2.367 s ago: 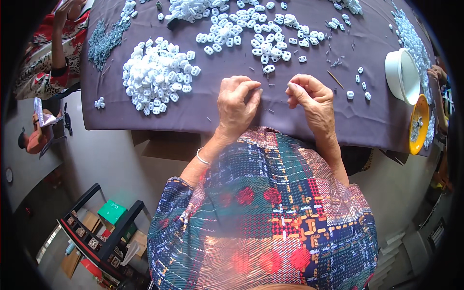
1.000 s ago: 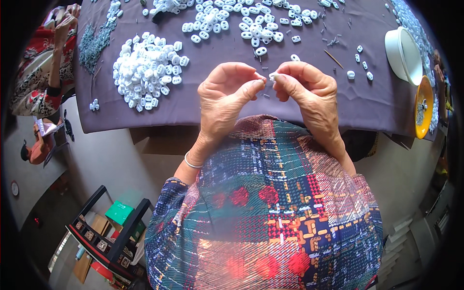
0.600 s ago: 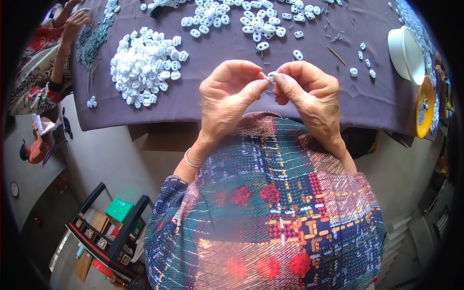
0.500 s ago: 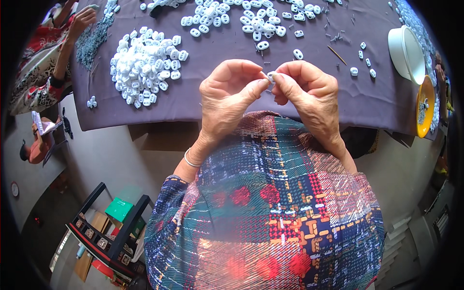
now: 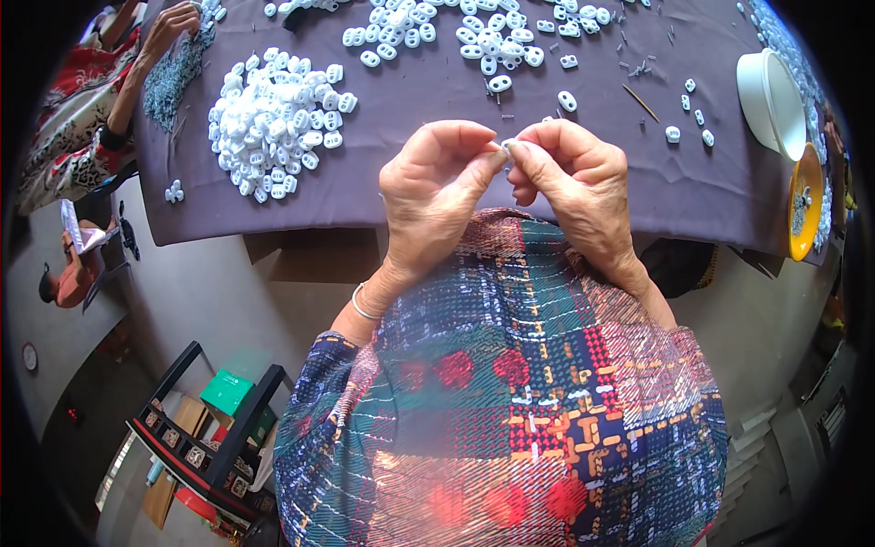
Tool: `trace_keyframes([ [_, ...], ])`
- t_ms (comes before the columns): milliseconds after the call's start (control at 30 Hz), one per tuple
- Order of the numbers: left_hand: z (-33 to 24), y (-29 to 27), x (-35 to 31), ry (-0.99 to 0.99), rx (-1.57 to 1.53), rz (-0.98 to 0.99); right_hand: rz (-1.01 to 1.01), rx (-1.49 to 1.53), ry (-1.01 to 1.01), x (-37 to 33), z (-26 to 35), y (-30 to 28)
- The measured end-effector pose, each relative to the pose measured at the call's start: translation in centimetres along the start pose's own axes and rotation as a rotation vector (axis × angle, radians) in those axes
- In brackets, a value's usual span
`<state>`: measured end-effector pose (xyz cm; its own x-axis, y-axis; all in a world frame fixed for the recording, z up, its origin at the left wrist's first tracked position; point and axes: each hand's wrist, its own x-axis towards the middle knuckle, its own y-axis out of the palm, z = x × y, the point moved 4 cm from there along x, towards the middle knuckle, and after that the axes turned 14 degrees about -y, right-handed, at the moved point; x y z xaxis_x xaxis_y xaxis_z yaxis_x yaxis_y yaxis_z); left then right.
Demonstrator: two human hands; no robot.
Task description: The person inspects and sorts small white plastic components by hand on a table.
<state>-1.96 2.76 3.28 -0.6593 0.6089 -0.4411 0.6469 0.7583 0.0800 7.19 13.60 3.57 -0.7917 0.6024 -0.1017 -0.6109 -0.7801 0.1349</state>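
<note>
My left hand (image 5: 433, 187) and my right hand (image 5: 579, 182) meet above the near edge of the table, thumbs and fingertips pinched together. Between the fingertips is a small white plastic piece (image 5: 507, 144), mostly covered, so its details are hidden. Several loose white two-holed oval pieces lie just beyond, among them one piece (image 5: 567, 100) past my right fingers. To the left of my left hand rises a large pile of white pieces (image 5: 273, 128). Tiny metal springs or pins (image 5: 643, 68) are scattered farther right on the cloth.
A dark purple cloth (image 5: 392, 100) covers the table. More white pieces (image 5: 401, 27) lie at the far side. Right of my hands are a thin brown stick (image 5: 641, 103), a white tub (image 5: 764, 100) and an orange dish (image 5: 800, 232). A co-worker's hand (image 5: 171, 27) is over a grey heap (image 5: 167, 87).
My fingertips have closed more over the small white piece, which shows less now. Both hands stay nearly in place, and the view has shifted slightly.
</note>
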Motion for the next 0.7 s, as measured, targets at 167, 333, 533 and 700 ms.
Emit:
trace_keyframes([
  [167,-0.3,0.1,0.4,-0.115,-0.099,0.050,-0.030,0.122,0.071,0.4,-0.5,-0.4],
  [333,1.5,-0.1,1.4,-0.237,-0.251,0.195,-0.040,0.143,0.070,0.7,-0.8,-0.6],
  [533,1.1,0.0,1.2,-0.192,-0.082,0.156,-0.014,0.100,0.099,0.8,-0.9,-0.5],
  [700,1.0,-0.1,1.1,-0.149,-0.050,0.098,0.002,0.096,0.065,0.8,-0.9,-0.2],
])
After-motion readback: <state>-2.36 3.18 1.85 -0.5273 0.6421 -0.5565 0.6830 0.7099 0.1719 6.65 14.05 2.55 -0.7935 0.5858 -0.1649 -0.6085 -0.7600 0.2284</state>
